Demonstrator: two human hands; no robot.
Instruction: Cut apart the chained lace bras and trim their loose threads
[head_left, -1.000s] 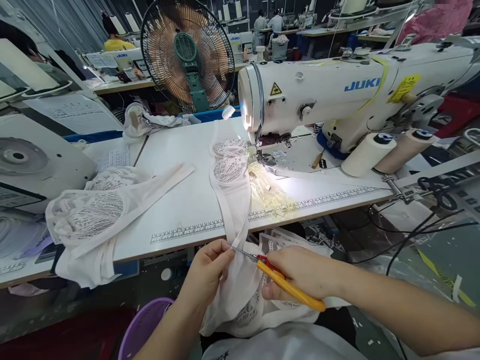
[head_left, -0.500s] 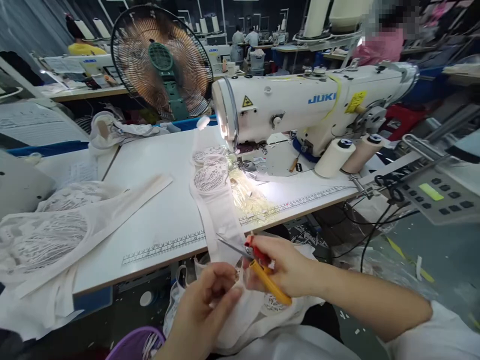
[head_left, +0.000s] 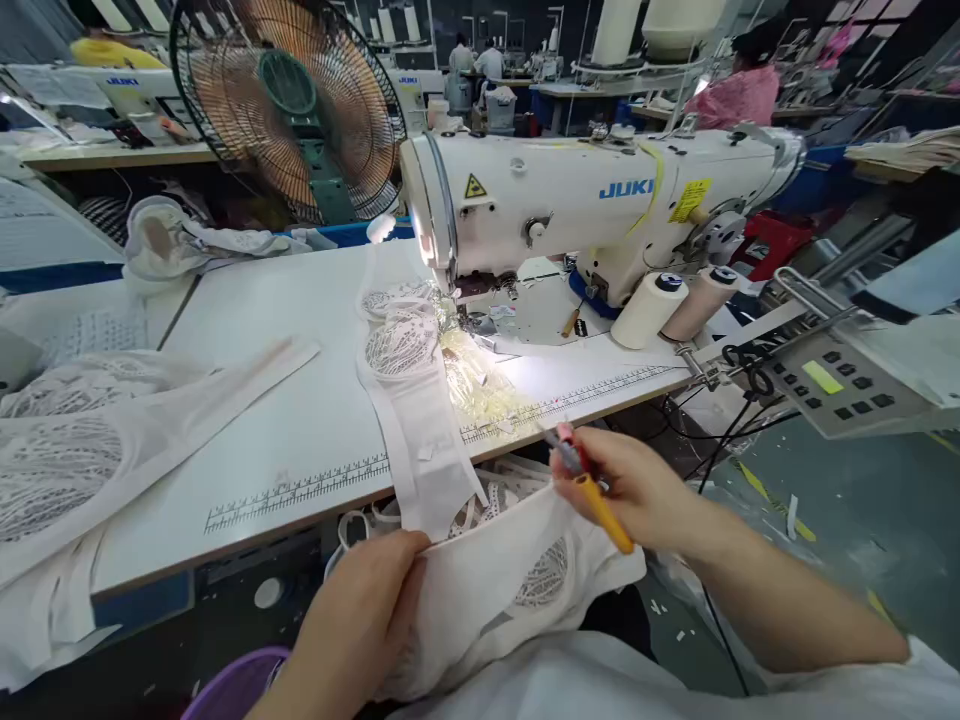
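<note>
My left hand pinches the edge of a white bra that hangs below the table front and over my lap. Its lace cup faces up on the right. In my right hand is a pair of scissors with yellow and red handles, blades pointing up and left, blurred. The right fingertips meet the far end of the bra's stretched edge; whether they also grip it I cannot tell. A second white lace bra runs from the sewing machine's needle area over the table edge, down to the first.
A JUKI sewing machine stands on the white table. Thread cones and a control panel are on the right. More bras lie at left, a fan behind, a purple bin below.
My hands have moved apart, the right one carrying the scissors right and away from the fabric. The bra's edge now stretches between them. The view has shifted slightly.
</note>
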